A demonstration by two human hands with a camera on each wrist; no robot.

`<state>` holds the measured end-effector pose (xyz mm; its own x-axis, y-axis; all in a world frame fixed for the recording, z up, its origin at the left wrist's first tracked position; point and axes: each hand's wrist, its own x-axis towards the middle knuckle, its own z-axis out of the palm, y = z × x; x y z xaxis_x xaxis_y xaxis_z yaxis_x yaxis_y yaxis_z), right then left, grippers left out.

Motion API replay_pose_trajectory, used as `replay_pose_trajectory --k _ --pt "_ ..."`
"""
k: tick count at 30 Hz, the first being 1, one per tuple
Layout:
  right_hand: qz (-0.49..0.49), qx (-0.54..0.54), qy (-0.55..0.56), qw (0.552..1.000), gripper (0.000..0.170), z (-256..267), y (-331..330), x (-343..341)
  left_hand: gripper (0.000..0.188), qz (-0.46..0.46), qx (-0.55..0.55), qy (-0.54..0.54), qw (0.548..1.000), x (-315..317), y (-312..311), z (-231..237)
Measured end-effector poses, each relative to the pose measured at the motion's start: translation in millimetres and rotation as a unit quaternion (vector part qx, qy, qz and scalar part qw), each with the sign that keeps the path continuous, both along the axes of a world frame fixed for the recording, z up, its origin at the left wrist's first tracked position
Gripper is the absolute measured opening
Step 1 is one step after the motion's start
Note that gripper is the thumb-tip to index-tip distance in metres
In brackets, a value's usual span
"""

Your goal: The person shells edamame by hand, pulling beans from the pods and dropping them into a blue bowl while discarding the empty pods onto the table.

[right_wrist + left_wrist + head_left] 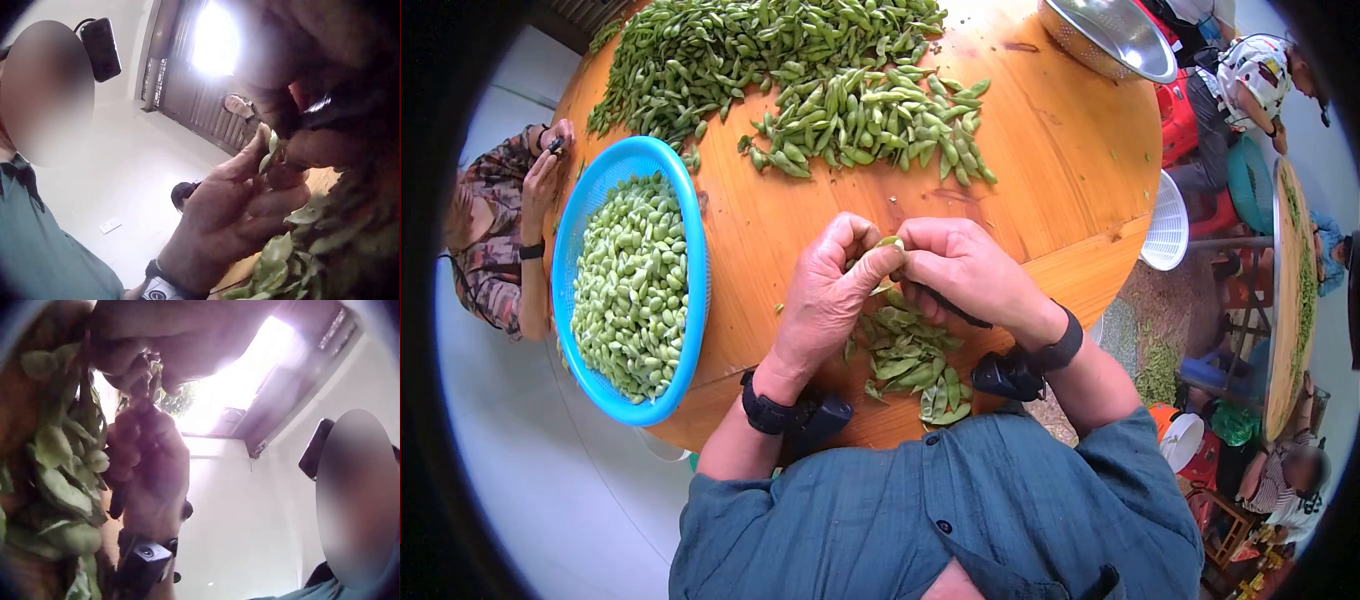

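Note:
A green soybean pod [890, 242] is held between both hands over the wooden table. My left hand [825, 282] pinches it between thumb and fingers. My right hand [968, 262] grips the other side with thumb and forefinger, and a dark strip shows under its curled fingers. The right wrist view brings the pod [270, 153] up close at the left hand's fingertips. Flattened pods [912, 352] lie heaped below the hands. To the left, a blue basket [698, 240] holds many shelled green beans [635, 290]. Ahead lies a pile of whole pods [860, 120].
The big pod heap [730, 55] covers the table's far side. A metal colander [1115, 40] sits at the far right edge, and a white basket [1165, 225] stands beside the table. Another person [500, 220] sits at the left. More people are around a second table [1288, 300].

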<state>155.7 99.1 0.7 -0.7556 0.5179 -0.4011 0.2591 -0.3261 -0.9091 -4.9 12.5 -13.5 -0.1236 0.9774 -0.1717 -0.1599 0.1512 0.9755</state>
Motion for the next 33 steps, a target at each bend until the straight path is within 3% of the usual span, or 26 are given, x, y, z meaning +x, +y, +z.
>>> replay_pose_trajectory --k 3,7,9,10,12,15,17,19,20,27,33 --pt "-0.022 0.010 0.007 1.000 0.018 3.9 -2.6 -0.6 0.020 -0.007 -0.025 -0.047 0.999 -3.3 1.1 3.9" --pt "-0.012 -0.035 0.009 0.999 0.016 6.9 -2.5 -1.4 0.024 0.001 -0.007 -0.009 1.000 -4.1 4.6 2.1" --pt "-0.015 -0.050 0.012 0.999 0.016 8.1 -0.4 -0.9 0.026 0.050 0.001 0.105 0.993 -1.0 3.8 7.4" --pt "-0.013 -0.043 0.004 0.999 0.017 8.5 0.8 -0.3 0.026 0.048 0.002 0.105 0.993 -1.4 2.1 10.2" --pt "-0.014 -0.035 -0.004 0.999 0.018 7.9 3.1 1.1 0.021 0.114 0.011 0.242 0.963 -3.4 -2.7 18.0" --pt "-0.011 -0.035 0.000 0.999 0.019 2.5 3.6 2.7 0.014 0.127 0.072 0.294 0.945 3.4 -14.8 38.2" --pt "-0.007 -0.034 0.005 0.999 0.019 0.5 2.6 2.0 0.012 0.089 0.101 0.285 0.949 4.9 -18.9 35.2" --pt "-0.013 -0.022 0.008 1.000 0.019 0.5 -0.5 0.0 0.022 0.016 0.172 0.398 0.901 6.2 -13.2 33.3" --pt "-0.022 -0.009 0.012 1.000 0.020 0.9 -1.9 -0.5 0.034 -0.010 0.145 0.401 0.905 3.6 -13.1 30.8" --pt "-0.024 -0.012 0.027 0.999 0.019 7.9 -7.0 2.2 0.037 -0.042 0.168 0.347 0.922 -10.6 -6.6 9.7" --pt "-0.009 0.054 0.006 0.998 0.019 14.8 -9.9 2.9 0.033 -0.083 0.098 0.242 0.962 -16.6 -9.1 14.4"
